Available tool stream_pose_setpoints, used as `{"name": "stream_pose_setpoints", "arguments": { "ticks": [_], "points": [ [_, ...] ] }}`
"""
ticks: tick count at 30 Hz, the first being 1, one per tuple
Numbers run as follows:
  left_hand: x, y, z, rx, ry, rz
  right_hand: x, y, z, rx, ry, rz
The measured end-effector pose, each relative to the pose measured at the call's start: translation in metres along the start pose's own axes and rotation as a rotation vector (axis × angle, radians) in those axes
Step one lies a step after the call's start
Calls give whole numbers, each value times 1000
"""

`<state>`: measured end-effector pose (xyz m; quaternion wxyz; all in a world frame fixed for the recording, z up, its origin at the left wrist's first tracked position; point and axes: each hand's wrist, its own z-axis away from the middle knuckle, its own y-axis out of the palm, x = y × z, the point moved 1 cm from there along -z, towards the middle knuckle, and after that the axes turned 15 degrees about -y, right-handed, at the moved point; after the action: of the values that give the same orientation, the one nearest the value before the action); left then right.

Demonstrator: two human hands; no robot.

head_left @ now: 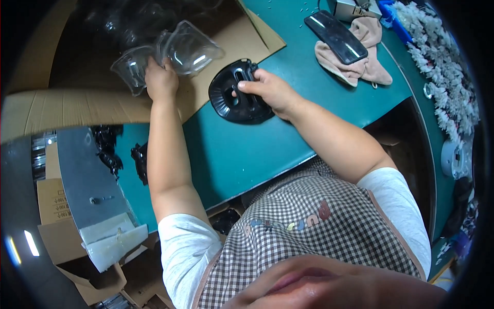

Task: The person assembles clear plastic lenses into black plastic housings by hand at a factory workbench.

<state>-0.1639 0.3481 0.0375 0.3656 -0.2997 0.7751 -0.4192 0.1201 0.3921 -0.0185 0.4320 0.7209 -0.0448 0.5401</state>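
Observation:
My left hand (161, 81) reaches over an open cardboard box (77, 110) and grips a clear plastic shell (190, 49) with two moulded halves, one on each side of my fingers. More clear plastic pieces (126, 23) lie dimly inside the box. Over the green table, my right hand (272, 92) is closed on the right side of a glossy black plastic part (231, 100). That part is rounded, with ribs along its left side and openings near its middle. My thumb lies across it, and the fingers behind are partly hidden.
A dark phone (337, 37) rests on a pinkish cloth (373, 51) at the far right of the green table (231, 159). White fluffy pieces (437, 77) heap up beyond it. Black parts (139, 162) sit by my left forearm; cardboard boxes (54, 201) stand lower left.

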Motion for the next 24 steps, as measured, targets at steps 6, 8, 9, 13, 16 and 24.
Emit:
{"name": "stream_pose_setpoints", "arguments": {
  "ticks": [6,8,9,13,16,24],
  "points": [
    [18,-76,46,-238,243,48,9,13,7,193,77,-66],
    [19,-96,60,-96,-30,301,13,14,11,267,87,-104],
    [26,-99,64,-109,-7,416,14,15,14,329,94,-145],
    [24,-135,114,-218,162,210,24,18,30,248,-1,-165],
    [28,-144,167,-400,492,272,23,28,48,228,4,-216],
    [50,-132,276,302,621,436,14,41,102,373,50,-20]
  ]
}}
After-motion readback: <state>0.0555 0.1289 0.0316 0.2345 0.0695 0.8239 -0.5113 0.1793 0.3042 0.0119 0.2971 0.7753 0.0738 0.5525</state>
